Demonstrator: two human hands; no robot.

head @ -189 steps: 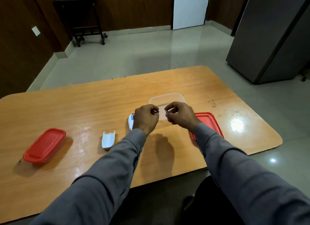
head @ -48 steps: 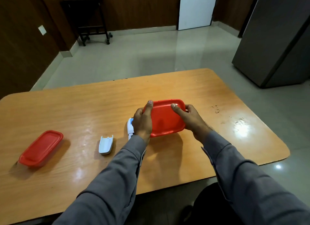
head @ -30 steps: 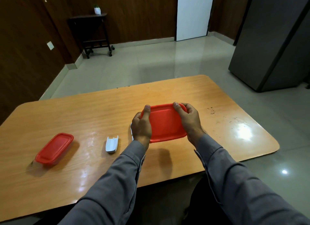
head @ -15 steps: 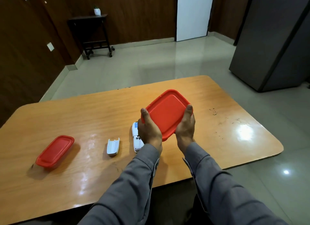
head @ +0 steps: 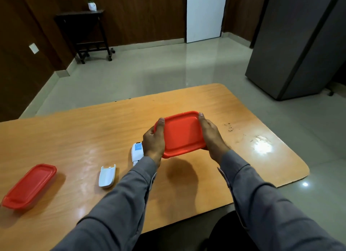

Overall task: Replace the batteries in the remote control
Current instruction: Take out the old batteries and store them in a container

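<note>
A wooden table (head: 78, 138) with rounded corners fills the lower view, its glossy top marked by a bright glare patch and a few dark specks near the right end. Behind it, on the pale tiled floor, a grey cabinet (head: 299, 45) is seen at the right, a white door (head: 205, 15) in the far wall, and a dark side table (head: 84, 31) on castors at the back left, with a small white pot on top. Above the middle of the table a red-lidded box (head: 182, 133) is held between both hands, tilted slightly toward the camera; only the lid is plainly seen, so its contents cannot be told. The left hand (head: 154, 141) grips the box's left edge, thumb laid up over the rim. The right hand (head: 212, 136) grips the right edge, thumb on the far corner and fingers curled beneath. Both arms are covered by grey sleeves. A second red-lidded box (head: 30, 185) rests well apart at the table's left end. The remote (head: 137, 153) lies on the table just beside the left wrist, partly hidden by it: a white body, back upward, with a pale blue label near its far end. Its compartment cannot be made out. The white cover (head: 107, 176) lies separately, near the remote's left, hollow side up.
</note>
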